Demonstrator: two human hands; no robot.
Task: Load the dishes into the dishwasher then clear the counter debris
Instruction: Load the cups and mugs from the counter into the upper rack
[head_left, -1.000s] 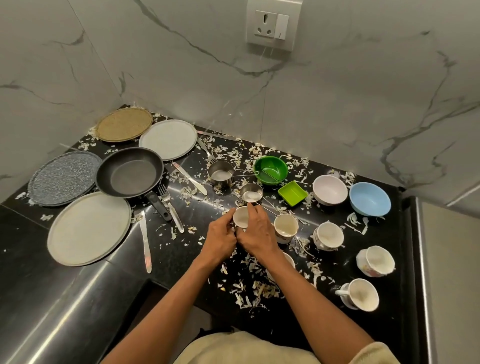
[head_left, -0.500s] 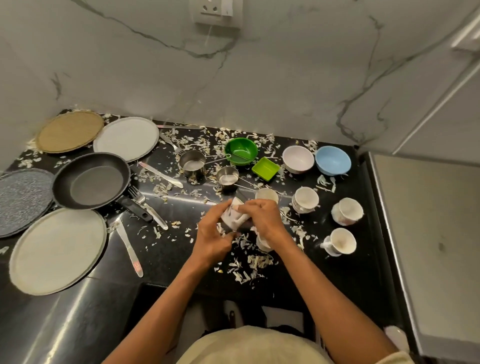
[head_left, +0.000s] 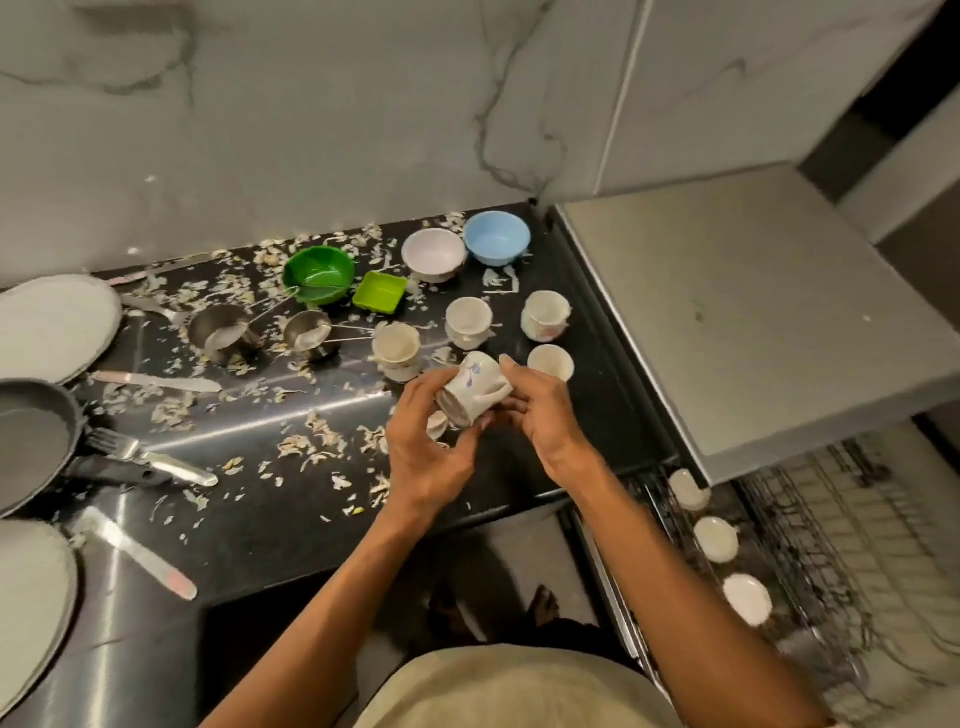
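Note:
Both hands hold one white cup with a blue flower print (head_left: 470, 391), tipped on its side above the black counter (head_left: 291, 525). My left hand (head_left: 426, 447) grips its base end from below. My right hand (head_left: 540, 410) pinches its rim and handle side. Several more white cups (head_left: 467, 319) stand on the counter behind the hands. A pink bowl (head_left: 432, 253), blue bowl (head_left: 496, 238), round green bowl (head_left: 319, 274) and square green dish (head_left: 380, 291) sit near the wall. At lower right the dishwasher rack (head_left: 810, 525) is pulled out with three white cups (head_left: 716, 538) upside down in it.
Pale shredded debris (head_left: 317, 441) litters the counter. Two steel measuring cups (head_left: 221, 330), knives (head_left: 156, 382), a fork (head_left: 150, 460), a black pan (head_left: 36, 447) and grey plates (head_left: 52, 325) lie at left. A steel appliance top (head_left: 753, 312) stands right of the counter.
The cup has been lifted off the counter and tipped onto its side between both hands. My view has swung right, bringing the open dishwasher rack into sight.

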